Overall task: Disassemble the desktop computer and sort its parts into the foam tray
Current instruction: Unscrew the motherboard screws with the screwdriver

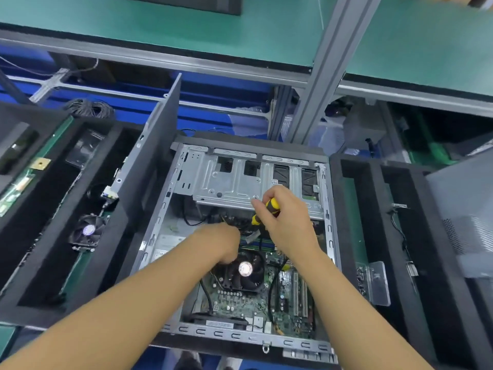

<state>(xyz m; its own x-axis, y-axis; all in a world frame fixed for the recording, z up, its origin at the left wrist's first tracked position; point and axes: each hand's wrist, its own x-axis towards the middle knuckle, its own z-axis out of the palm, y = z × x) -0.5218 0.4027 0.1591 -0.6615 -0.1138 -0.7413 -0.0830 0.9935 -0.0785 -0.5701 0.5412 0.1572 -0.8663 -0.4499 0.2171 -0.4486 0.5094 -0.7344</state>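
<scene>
The open desktop case (186, 331) lies flat in front of me, its motherboard (290, 303) and round CPU fan (245, 269) exposed. A silver drive cage (229, 180) spans the far half of the case. My right hand (285, 222) grips a yellow-and-black screwdriver (269, 206) that points down towards the dark cables below the cage. My left hand (224, 241) reaches into the case just above the CPU fan, fingers curled downward; what they hold is hidden.
A black foam tray (34, 263) on the left holds a small case fan (86, 232) and green circuit boards. A grey side panel (149, 161) stands upright between that tray and the case. Another foam tray (432, 263) on the right holds a clear plastic box (377, 283).
</scene>
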